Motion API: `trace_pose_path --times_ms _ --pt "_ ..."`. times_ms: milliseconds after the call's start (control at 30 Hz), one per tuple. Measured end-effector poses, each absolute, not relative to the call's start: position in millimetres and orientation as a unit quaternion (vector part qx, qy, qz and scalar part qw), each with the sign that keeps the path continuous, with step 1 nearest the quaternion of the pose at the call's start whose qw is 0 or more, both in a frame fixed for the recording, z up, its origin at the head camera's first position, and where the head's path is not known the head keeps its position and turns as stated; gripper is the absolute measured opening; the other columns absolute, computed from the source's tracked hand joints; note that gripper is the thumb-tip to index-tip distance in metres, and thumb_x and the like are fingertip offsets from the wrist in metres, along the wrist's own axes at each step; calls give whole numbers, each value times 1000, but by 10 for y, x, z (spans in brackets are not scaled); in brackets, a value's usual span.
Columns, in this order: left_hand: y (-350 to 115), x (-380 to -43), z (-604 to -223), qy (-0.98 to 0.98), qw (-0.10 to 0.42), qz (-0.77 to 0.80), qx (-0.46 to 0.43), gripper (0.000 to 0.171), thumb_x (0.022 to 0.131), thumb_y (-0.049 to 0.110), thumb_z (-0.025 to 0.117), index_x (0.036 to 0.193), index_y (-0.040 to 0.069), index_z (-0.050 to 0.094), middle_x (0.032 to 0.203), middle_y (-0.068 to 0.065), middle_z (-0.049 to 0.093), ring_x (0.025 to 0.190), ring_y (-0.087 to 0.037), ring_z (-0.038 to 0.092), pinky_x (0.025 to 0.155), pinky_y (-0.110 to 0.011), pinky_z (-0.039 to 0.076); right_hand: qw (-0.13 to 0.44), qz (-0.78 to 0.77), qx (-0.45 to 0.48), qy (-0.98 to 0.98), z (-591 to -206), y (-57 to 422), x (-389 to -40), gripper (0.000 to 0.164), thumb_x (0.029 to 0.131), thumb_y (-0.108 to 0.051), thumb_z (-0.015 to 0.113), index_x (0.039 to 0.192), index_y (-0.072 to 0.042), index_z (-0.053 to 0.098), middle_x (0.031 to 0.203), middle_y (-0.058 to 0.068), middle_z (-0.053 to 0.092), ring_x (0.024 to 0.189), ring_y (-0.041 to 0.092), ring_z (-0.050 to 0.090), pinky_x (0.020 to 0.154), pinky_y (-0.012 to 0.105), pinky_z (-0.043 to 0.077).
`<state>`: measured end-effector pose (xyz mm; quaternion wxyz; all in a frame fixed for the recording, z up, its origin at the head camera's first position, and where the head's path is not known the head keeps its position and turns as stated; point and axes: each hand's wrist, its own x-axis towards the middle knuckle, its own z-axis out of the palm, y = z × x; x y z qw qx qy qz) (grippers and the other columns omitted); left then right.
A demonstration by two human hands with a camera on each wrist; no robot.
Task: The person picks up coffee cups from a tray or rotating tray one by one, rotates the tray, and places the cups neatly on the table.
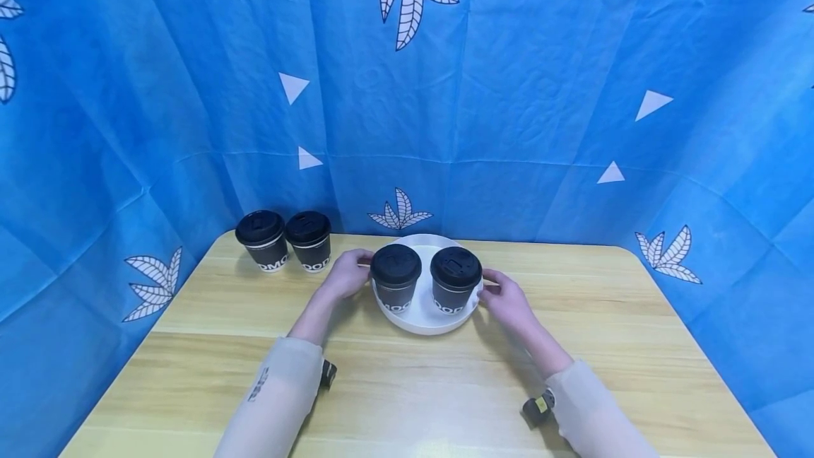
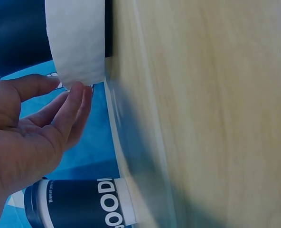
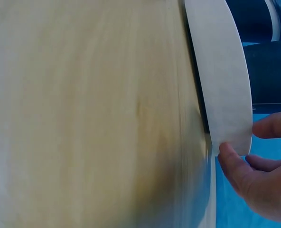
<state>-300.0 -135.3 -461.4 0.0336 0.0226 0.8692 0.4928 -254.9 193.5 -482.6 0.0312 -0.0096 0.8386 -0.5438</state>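
A round white tray (image 1: 425, 327) with a low rim bears two dark paper cups with black lids, a left cup (image 1: 396, 281) and a right cup (image 1: 455, 281), both upright. My left hand (image 1: 348, 274) pinches the tray's left rim; in the left wrist view the thumb is at the upper edge and the fingertips (image 2: 76, 88) are against the side wall. On the opposite side, my right hand (image 1: 506, 299) pinches the rim, its thumb near the top edge and a fingertip (image 3: 226, 148) on the outer wall. Whether the tray touches the table is hard to tell.
Two more lidded dark cups, one at the far left (image 1: 261, 239) and one beside it (image 1: 309, 240), stand near the back of the wooden table (image 1: 407, 401). Behind the table hangs a blue cloth (image 1: 528, 104) with white leaf and triangle prints.
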Motion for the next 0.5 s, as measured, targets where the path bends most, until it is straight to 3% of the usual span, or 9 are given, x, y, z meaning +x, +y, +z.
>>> trace_pose_path --times_ms 200,500 --pt "-1362 -2950 -4573 878 27 477 25 42 89 -3 61 130 -5 65 129 -22 68 117 -37 67 103 -46 53 34 -543 -3 839 -4814 1946 -2507 54 100 -7 60 151 5 45 145 30 56 132 42 58 107 48 52" --pt "-1370 -2896 -4574 878 44 475 28 45 85 -10 56 129 -7 64 130 -24 66 122 -39 64 107 -49 50 29 -542 -9 840 -4807 1933 -2440 55 98 -7 64 149 6 46 142 30 57 128 42 60 106 47 53"
